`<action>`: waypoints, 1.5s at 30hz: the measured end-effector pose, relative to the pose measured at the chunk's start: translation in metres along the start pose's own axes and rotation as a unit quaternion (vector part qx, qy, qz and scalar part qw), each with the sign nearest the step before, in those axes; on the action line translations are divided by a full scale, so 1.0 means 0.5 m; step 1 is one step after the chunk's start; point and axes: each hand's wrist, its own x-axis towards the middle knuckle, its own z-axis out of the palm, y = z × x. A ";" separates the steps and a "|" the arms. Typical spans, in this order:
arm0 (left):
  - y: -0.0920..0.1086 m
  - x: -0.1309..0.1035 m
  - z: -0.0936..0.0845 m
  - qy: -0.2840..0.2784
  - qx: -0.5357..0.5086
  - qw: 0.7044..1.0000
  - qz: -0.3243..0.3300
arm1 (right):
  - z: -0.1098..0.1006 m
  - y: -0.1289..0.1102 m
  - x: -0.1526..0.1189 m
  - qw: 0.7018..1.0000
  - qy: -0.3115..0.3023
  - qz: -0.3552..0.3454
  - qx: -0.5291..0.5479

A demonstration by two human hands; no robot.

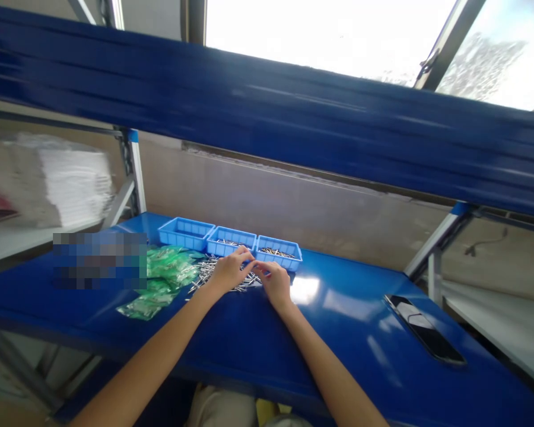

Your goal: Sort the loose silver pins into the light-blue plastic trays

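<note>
My left hand (231, 271) is over a loose pile of thin silvery metal pins (204, 270), which look like rivets or nails. Its fingers are drawn together, and their tips meet those of my right hand (275, 283). The right hand's fingers are also pinched, at the pile's right side. Whatever lies between the fingertips is too small to make out. Just behind the hands stand a blue bin (279, 242) with darker pins and a middle blue bin (230, 232) with a few silvery ones.
Green plastic bags (171, 270) lie left of the pile. A third blue bin (185, 227) stands at the back left. On the right of the blue table (338, 356) lies a phone (422, 328). A blue shelf beam (267, 112) crosses above; a blurred patch hides the table's left part.
</note>
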 end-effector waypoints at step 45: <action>0.006 0.005 0.001 0.002 -0.107 0.994 -0.038 | -0.032 0.027 0.005 0.985 -0.033 0.084 0.150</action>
